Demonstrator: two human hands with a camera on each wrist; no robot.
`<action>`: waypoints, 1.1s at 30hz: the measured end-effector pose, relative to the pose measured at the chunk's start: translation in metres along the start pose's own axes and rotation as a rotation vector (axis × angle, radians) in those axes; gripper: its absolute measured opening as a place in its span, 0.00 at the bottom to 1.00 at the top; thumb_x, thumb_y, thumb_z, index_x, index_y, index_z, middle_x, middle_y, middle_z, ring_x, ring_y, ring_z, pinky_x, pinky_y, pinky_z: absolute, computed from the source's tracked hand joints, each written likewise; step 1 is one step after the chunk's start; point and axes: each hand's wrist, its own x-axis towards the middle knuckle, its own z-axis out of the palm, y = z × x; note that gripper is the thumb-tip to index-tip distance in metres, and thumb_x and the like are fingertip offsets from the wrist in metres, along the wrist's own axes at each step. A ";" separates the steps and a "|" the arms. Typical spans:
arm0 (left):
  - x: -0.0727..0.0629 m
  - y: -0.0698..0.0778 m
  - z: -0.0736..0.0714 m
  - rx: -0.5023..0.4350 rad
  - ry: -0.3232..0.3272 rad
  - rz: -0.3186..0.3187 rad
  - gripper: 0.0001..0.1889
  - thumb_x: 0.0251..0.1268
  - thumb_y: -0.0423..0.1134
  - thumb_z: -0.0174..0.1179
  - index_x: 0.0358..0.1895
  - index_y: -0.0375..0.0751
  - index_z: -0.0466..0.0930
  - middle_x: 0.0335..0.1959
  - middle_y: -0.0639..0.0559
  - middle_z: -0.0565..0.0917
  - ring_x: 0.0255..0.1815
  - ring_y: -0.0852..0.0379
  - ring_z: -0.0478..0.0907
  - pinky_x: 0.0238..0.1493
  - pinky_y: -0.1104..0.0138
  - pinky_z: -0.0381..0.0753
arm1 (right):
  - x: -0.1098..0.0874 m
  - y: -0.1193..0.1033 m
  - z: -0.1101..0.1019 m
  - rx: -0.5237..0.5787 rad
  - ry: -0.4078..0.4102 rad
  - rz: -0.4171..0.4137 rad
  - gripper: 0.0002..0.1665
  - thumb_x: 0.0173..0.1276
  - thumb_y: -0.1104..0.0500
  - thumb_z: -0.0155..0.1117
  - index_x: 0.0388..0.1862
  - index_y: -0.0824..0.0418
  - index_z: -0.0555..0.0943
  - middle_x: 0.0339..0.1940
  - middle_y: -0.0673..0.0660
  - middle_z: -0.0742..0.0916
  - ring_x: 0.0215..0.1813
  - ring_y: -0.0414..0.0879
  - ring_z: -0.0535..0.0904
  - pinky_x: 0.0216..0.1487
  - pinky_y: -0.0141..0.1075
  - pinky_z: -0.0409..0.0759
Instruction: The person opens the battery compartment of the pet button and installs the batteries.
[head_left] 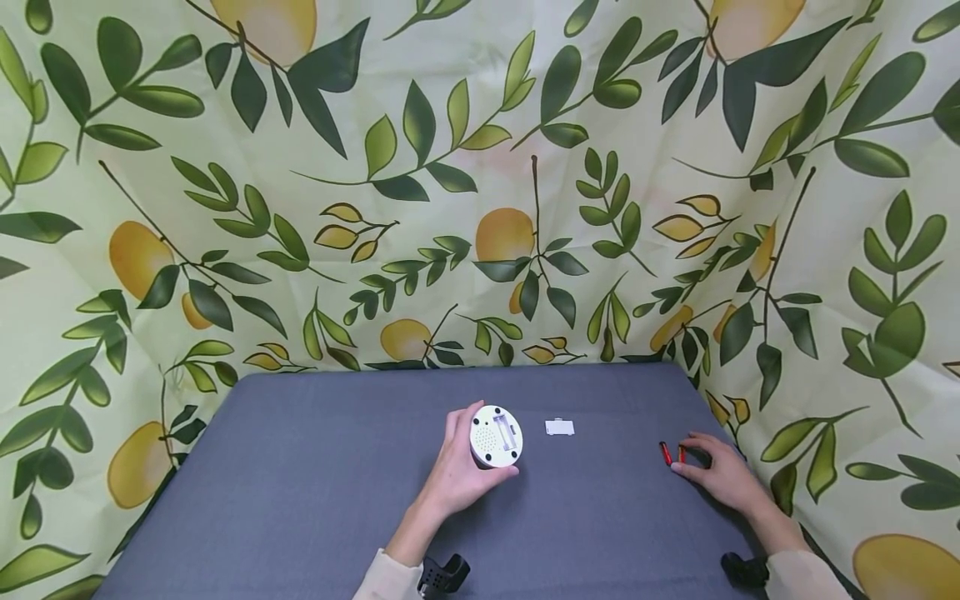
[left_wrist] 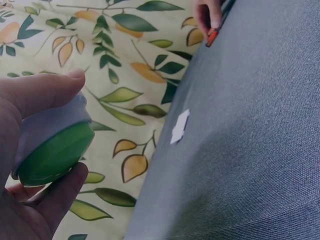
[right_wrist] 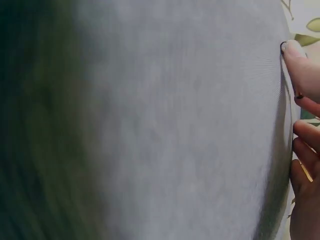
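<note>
Round white device is gripped in your left hand in the head view, above the table; its underside faces the camera, with the battery slot uncovered. Small white cover lies on the table to its right, apart from it. Farther right, near the table's side edge, your right hand pinches a red battery between thumb and finger; a second red battery lies just beside it. In the left wrist view, your thumb and fingers span the device, whose green part shows. In the right wrist view, your right hand is cropped at the edge; you cannot confirm its grasp there.
</note>
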 end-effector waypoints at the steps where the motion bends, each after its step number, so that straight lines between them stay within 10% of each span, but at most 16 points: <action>1: 0.000 0.000 0.000 -0.001 0.000 0.000 0.55 0.42 0.49 0.82 0.76 0.45 0.61 0.64 0.47 0.66 0.59 0.51 0.72 0.59 0.52 0.74 | 0.000 -0.001 0.000 0.017 0.004 0.017 0.36 0.64 0.48 0.74 0.58 0.76 0.78 0.64 0.81 0.74 0.66 0.78 0.66 0.61 0.68 0.64; 10: -0.001 0.000 0.000 -0.010 0.006 0.008 0.55 0.41 0.49 0.83 0.76 0.43 0.61 0.63 0.47 0.67 0.59 0.51 0.73 0.59 0.52 0.74 | -0.008 -0.011 0.000 0.117 0.062 0.100 0.36 0.70 0.47 0.70 0.63 0.73 0.75 0.61 0.77 0.79 0.63 0.71 0.73 0.58 0.55 0.72; 18: 0.000 0.000 0.000 -0.006 0.002 0.003 0.55 0.41 0.50 0.82 0.76 0.44 0.61 0.63 0.47 0.66 0.58 0.51 0.73 0.59 0.53 0.74 | -0.013 -0.027 0.002 0.326 0.132 0.137 0.35 0.70 0.53 0.71 0.66 0.74 0.73 0.47 0.67 0.86 0.41 0.33 0.80 0.39 0.28 0.78; 24: -0.001 -0.001 0.000 0.004 -0.002 -0.003 0.55 0.42 0.51 0.82 0.76 0.47 0.60 0.63 0.48 0.66 0.58 0.52 0.73 0.58 0.54 0.74 | -0.011 -0.043 0.008 0.618 0.109 0.149 0.35 0.70 0.65 0.69 0.69 0.78 0.66 0.34 0.62 0.87 0.34 0.45 0.87 0.38 0.37 0.85; 33: 0.000 0.000 -0.001 -0.004 0.000 -0.013 0.55 0.41 0.50 0.82 0.76 0.48 0.61 0.63 0.48 0.66 0.58 0.52 0.73 0.59 0.54 0.74 | -0.009 -0.064 0.014 0.774 0.086 0.142 0.25 0.69 0.64 0.70 0.63 0.65 0.76 0.36 0.65 0.87 0.33 0.48 0.86 0.37 0.41 0.86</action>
